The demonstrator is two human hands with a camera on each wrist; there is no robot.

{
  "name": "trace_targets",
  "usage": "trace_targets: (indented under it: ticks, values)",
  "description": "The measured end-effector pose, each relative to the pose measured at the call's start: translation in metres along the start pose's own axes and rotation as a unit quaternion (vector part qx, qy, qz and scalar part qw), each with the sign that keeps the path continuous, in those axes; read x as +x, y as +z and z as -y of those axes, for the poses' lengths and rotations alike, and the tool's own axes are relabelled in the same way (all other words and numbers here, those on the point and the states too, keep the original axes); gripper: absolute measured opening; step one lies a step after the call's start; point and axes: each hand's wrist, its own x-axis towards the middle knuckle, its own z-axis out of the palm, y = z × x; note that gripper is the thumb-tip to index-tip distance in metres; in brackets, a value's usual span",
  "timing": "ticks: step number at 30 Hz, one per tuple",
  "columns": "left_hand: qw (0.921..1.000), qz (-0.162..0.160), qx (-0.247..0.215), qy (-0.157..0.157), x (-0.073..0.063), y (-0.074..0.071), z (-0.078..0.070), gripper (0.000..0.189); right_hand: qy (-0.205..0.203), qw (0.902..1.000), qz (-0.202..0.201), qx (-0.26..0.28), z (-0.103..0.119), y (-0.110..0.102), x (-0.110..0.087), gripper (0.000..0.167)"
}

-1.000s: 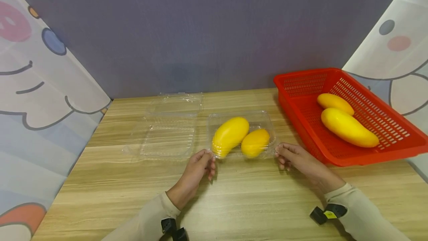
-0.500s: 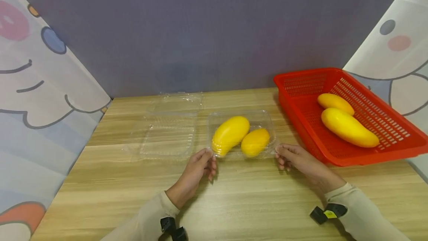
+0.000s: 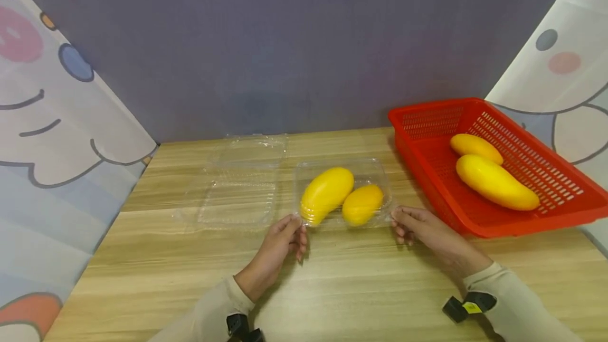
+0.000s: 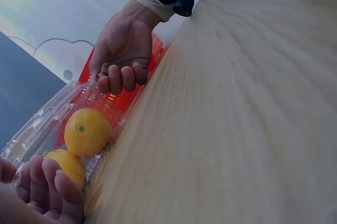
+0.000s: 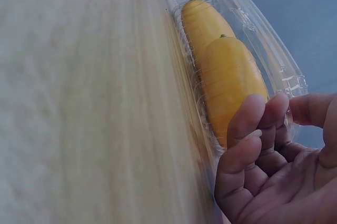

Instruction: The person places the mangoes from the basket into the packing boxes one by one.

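At left on the wood-grain table (image 3: 342, 284), an open transparent clamshell (image 3: 237, 202), one half laid out behind the other. Next, left hand (image 3: 275, 247), thumb and forefinger pinching the near left corner of a transparent lidded box (image 3: 366, 169), remaining fingers curled loosely. Inside the box, near mid-table, a larger mango (image 3: 328, 194) lying diagonally and, just beside it to the right, a smaller mango (image 3: 363, 205). Then right hand (image 3: 434, 231), thumb and forefinger pinching the near right corner. At far right, a red perforated basket (image 3: 423, 173) containing a bright yellow mango (image 3: 496, 182) in front of a deeper-yellow mango (image 3: 476, 148).
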Motion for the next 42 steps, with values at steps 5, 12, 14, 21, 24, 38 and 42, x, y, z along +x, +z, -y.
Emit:
trace_targets:
  ticks: [5,12,14,21,24,38,42]
  values:
    - [1.0000,0.002,-0.001,-0.002,-0.0011,-0.0001,-0.0005,0.027,0.001,1.0000,0.001,0.001,-0.0002,-0.0009,-0.0004,0.031]
    - [1.0000,0.005,-0.005,-0.002,-0.0008,-0.0007,-0.0003,0.026,0.007,1.0000,0.000,0.005,0.0003,-0.0023,0.0002,0.031]
    - [1.0000,0.006,-0.006,-0.001,-0.0008,-0.0007,0.0000,0.026,0.008,1.0000,0.000,0.004,0.0000,-0.0023,0.0002,0.031]
    - [1.0000,0.003,-0.003,-0.006,-0.0012,-0.0005,0.0003,0.027,0.004,1.0000,0.000,-0.001,-0.0007,-0.0015,0.0006,0.031]
    - [1.0000,0.000,-0.003,-0.009,-0.0011,-0.0001,0.0001,0.027,0.002,1.0000,-0.002,-0.002,-0.0008,-0.0013,0.0005,0.031]
    - [0.9999,-0.002,-0.006,-0.008,0.0000,0.0009,-0.0014,0.026,0.008,0.9997,-0.021,-0.012,0.0014,-0.0008,-0.0007,0.033]
    - [0.9999,-0.010,-0.007,-0.009,-0.0012,0.0006,-0.0021,0.026,0.013,0.9994,-0.032,-0.010,0.0008,0.0007,0.0003,0.033]
